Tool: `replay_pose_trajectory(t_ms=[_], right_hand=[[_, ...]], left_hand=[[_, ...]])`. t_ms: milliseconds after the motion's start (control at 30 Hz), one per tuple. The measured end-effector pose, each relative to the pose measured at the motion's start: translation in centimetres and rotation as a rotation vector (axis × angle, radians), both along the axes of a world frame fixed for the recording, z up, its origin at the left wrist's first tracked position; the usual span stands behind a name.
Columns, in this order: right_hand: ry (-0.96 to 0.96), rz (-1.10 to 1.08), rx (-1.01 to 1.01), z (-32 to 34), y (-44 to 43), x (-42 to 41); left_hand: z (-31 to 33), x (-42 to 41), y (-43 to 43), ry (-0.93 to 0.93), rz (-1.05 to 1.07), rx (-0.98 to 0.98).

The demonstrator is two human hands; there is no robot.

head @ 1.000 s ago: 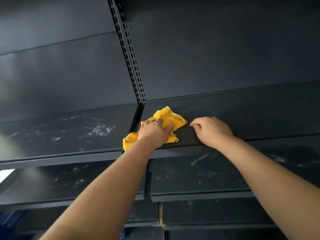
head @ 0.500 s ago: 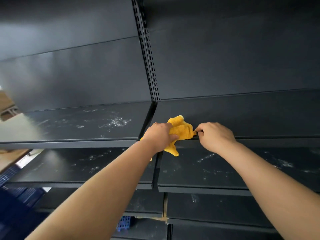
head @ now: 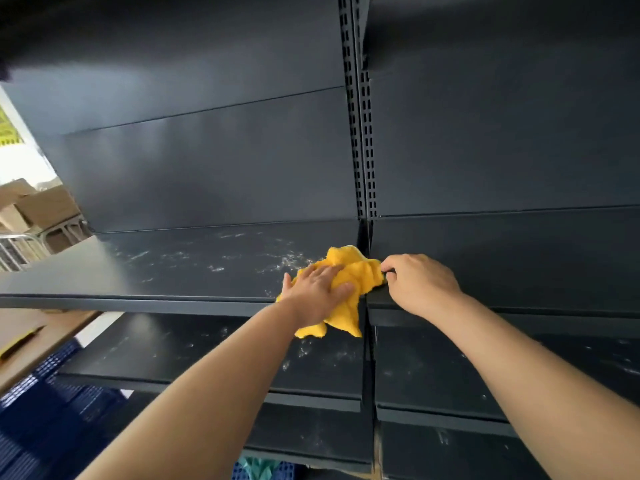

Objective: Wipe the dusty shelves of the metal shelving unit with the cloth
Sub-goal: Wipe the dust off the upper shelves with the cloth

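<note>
Left hand [head: 317,294] lies flat on the yellow cloth [head: 363,268], fingers straight and a little spread, pressing it down at the foot of the slotted post [head: 360,133]. The right hand [head: 424,285], just right of the post, pinches the cloth's right edge between curled fingers and thumb.

A second ago the cloth sat wholly right of the post, on the right shelf [head: 536,265], with the right hand resting beside it and not holding it. Now the cloth has crossed the gap below the post. Most of it lies left of the post on the left shelf [head: 166,275], and one flap hangs over that shelf's front edge.

The stretch right of the post looks dark and clean, so I judge that section wiped. Left of the post, pale dust [head: 221,263] streaks the surface from the cloth outward, so the wiping there is only starting. The right hand seems to be straightening or feeding the cloth across before the sweep goes on, away from the post. The lower shelves [head: 207,348], on both sides of the post, also show pale specks and are not yet wiped.
</note>
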State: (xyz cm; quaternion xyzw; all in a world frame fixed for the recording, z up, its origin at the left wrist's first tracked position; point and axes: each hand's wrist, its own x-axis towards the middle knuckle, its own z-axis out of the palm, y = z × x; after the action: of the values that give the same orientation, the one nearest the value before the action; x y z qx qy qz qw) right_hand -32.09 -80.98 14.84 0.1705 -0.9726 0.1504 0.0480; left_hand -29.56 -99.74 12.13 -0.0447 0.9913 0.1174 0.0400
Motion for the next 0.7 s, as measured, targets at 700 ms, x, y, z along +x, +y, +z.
replay_pose_trajectory(t_ms=[700], right_hand=[[-0.214, -0.158, -0.001, -1.8, -14.8, -3.1]], left_hand=[[2.1, -5.6, -14.2, 0.245, 0.182, 0.076]])
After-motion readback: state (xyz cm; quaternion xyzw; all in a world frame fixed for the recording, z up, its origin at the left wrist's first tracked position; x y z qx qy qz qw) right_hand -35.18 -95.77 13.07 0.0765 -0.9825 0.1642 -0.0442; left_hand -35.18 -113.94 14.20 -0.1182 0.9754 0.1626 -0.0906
